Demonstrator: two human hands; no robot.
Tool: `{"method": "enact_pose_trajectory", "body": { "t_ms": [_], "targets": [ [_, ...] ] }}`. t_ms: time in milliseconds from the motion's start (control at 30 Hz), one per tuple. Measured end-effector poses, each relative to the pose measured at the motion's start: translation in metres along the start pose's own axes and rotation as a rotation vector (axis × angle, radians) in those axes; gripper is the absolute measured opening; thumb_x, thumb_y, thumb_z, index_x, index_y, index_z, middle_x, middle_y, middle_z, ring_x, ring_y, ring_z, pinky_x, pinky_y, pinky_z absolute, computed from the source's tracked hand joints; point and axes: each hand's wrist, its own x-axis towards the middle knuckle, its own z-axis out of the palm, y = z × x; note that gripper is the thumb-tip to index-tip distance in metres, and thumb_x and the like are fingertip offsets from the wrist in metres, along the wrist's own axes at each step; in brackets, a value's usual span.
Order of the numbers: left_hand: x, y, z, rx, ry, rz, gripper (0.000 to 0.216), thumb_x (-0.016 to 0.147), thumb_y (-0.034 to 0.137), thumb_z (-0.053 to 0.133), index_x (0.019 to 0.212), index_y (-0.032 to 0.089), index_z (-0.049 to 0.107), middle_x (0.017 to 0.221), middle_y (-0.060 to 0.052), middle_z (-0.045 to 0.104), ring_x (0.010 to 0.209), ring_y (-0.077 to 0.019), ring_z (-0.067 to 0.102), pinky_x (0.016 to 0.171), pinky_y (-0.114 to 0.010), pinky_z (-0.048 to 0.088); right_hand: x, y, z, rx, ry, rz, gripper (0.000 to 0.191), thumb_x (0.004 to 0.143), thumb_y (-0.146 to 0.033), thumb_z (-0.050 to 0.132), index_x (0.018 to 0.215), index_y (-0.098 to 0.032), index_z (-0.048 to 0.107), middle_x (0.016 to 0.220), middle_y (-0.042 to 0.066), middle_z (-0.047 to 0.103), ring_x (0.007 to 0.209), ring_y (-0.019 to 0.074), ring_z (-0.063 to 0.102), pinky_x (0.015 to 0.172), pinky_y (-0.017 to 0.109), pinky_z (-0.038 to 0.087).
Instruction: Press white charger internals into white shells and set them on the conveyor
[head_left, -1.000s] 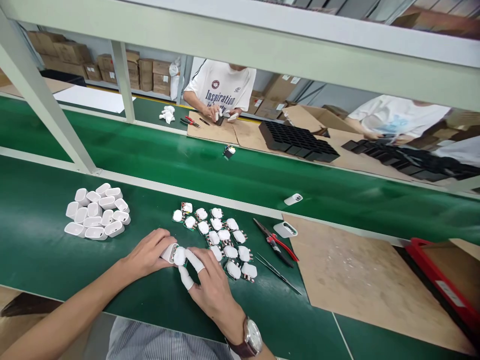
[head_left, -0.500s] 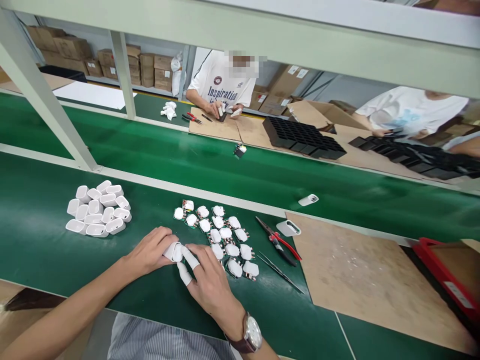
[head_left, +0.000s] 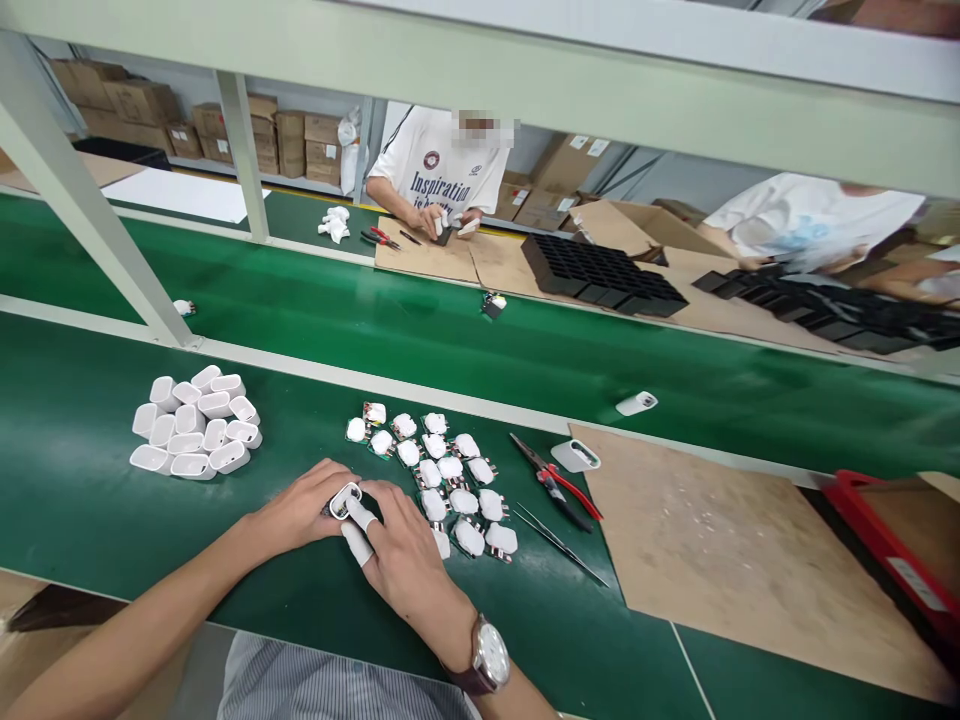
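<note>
our held housing (head_left: 337, 498) in smooth white plastic, our bench top (head_left: 315, 610) smooth with soft sheen, matt cardboard sheet (head_left: 720, 540), shiny metal tweezers (head_left: 561, 544), glossy plier handles (head_left: 581, 495)

A dark green tabletop (head_left: 67, 480) runs alongside a brighter green conveyor belt (head_left: 390, 330), a pale rail (head_left: 367, 381) between them. Pale posts (head_left: 244, 150) meet a broad crossbeam (head_left: 525, 105) overhead. Behind, brown cardboard boxes (head_left: 142, 103) are stacked on storage racking (head_left: 367, 130); soft light reflects off the belt.
</note>
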Motion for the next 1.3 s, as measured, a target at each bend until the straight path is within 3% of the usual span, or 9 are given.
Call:
{"method": "enact_pose_trajectory", "body": {
  "t_ms": [100, 200, 333, 500, 600, 767, 900, 1033, 1300],
  "targets": [
    [-0.006, 0.004, -0.005, 0.012, 0.043, -0.061, 0.047, 0.094, 0.033, 0.074, 0.136, 0.025, 0.055, 0.124, -0.009, 0.066, 0.106, -0.0229, 0.067, 0.094, -0.037, 0.06, 0.001, 0.006, -0.003, 0.123, 0.054, 0.017, 0.019, 0.101, -0.015, 0.057, 0.119, -0.018, 0.062, 0.124, 0.015, 0.065, 0.113, 0.0293, 0.064, 0.092, 0.049, 0.062],
    [-0.012, 0.006, -0.012, 0.112, 0.053, 0.067, 0.025, 0.103, 0.024, 0.061, 0.127, 0.026, 0.062, 0.125, -0.008, 0.066, 0.112, -0.0217, 0.068, 0.099, -0.037, 0.058, -0.002, 0.013, -0.01, 0.197, 0.14, 0.074, 0.032, 0.102, -0.015, 0.057, 0.134, -0.019, 0.056, 0.125, 0.013, 0.065, 0.114, 0.0261, 0.066, 0.096, 0.046, 0.062],
    [-0.009, 0.009, -0.018, 0.262, 0.063, 0.226, 0.021, 0.104, 0.02, 0.058, 0.122, 0.025, 0.069, 0.132, -0.011, 0.065, 0.118, -0.0241, 0.068, 0.102, -0.04, 0.059, -0.008, 0.019, -0.014, 0.175, 0.217, 0.099, 0.035, 0.102, -0.014, 0.058, 0.136, -0.023, 0.056, 0.126, 0.012, 0.066, 0.115, 0.0262, 0.067, 0.097, 0.049, 0.062],
    [0.004, 0.019, -0.021, 0.242, 0.1, 0.349, 0.019, 0.102, 0.014, 0.059, 0.116, 0.022, 0.07, 0.118, -0.01, 0.067, 0.108, -0.0217, 0.069, 0.091, -0.035, 0.061, -0.014, 0.024, -0.017, 0.19, 0.244, 0.081, 0.037, 0.102, -0.011, 0.058, 0.136, -0.024, 0.056, 0.127, 0.012, 0.067, 0.116, 0.0265, 0.066, 0.098, 0.051, 0.062],
    [0.008, 0.022, -0.02, 0.262, 0.149, 0.339, 0.013, 0.102, 0.012, 0.06, 0.105, 0.02, 0.069, 0.114, -0.011, 0.067, 0.101, -0.0209, 0.068, 0.083, -0.033, 0.059, -0.018, 0.027, -0.022, 0.221, 0.263, 0.093, 0.039, 0.101, -0.009, 0.058, 0.137, -0.024, 0.056, 0.128, 0.012, 0.066, 0.118, 0.0258, 0.066, 0.099, 0.05, 0.061],
    [0.013, 0.019, -0.013, 0.098, 0.11, 0.114, 0.017, 0.102, 0.019, 0.059, 0.088, 0.019, 0.068, 0.113, -0.011, 0.067, 0.088, -0.0181, 0.066, 0.078, -0.033, 0.056, -0.02, 0.03, -0.024, 0.219, 0.184, 0.114, 0.048, 0.101, -0.018, 0.062, 0.147, -0.024, 0.049, 0.135, 0.014, 0.063, 0.125, 0.0286, 0.063, 0.104, 0.053, 0.059],
    [0.026, 0.029, -0.001, -0.635, 0.188, -0.28, 0.014, 0.097, 0.033, 0.071, 0.095, 0.019, 0.069, 0.098, -0.007, 0.07, 0.086, -0.0186, 0.07, 0.077, -0.032, 0.059, -0.014, 0.027, -0.02, 0.258, 0.115, 0.142, 0.073, 0.097, -0.03, 0.07, 0.159, -0.02, 0.032, 0.144, 0.019, 0.057, 0.133, 0.0327, 0.059, 0.107, 0.055, 0.058],
    [0.035, 0.046, 0.014, -1.319, 0.113, -0.62, 0.027, 0.087, 0.039, 0.083, 0.09, 0.017, 0.067, 0.084, -0.004, 0.072, 0.077, -0.0169, 0.072, 0.074, -0.03, 0.059, -0.008, 0.024, -0.021, 0.313, 0.191, 0.167, 0.067, 0.096, -0.019, 0.068, 0.155, -0.023, 0.038, 0.138, 0.016, 0.06, 0.128, 0.0281, 0.062, 0.106, 0.048, 0.059],
    [0.032, 0.048, 0.021, -1.463, 0.066, -0.714, 0.03, 0.085, 0.038, 0.087, 0.089, 0.015, 0.069, 0.083, -0.006, 0.074, 0.081, -0.0203, 0.076, 0.076, -0.029, 0.06, -0.005, 0.025, -0.027, 0.292, 0.189, 0.185, 0.062, 0.091, -0.017, 0.072, 0.147, -0.023, 0.046, 0.126, 0.013, 0.063, 0.117, 0.0273, 0.065, 0.098, 0.045, 0.061]
  ]
}}
